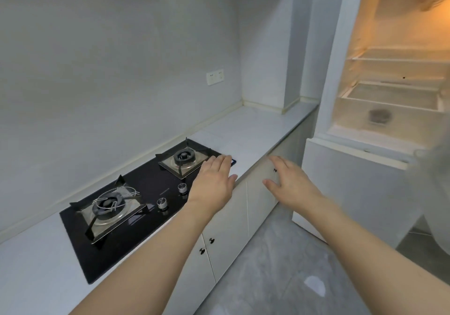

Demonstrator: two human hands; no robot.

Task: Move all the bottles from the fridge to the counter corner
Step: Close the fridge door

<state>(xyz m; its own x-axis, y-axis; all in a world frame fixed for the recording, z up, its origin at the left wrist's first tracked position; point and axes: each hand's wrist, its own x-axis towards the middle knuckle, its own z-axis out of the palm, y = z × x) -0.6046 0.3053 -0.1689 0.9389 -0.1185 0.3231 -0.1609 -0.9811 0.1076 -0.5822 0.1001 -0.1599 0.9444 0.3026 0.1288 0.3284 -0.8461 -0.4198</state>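
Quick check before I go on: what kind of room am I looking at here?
Most likely a small home kitchen. A two-burner gas hob is set into a white counter above cupboard doors, and an open, lit fridge stands to the right. Both hands are empty.

Ahead of your left grip the table lies bare to its corner; the stove crowds its left, the open fridge stands right.

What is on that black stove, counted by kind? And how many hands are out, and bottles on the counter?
Burners: 2, left burner and right burner
Knobs: 2, near knob and far knob
Hands: 2, left hand and right hand
Bottles: 0 visible
Total: 6
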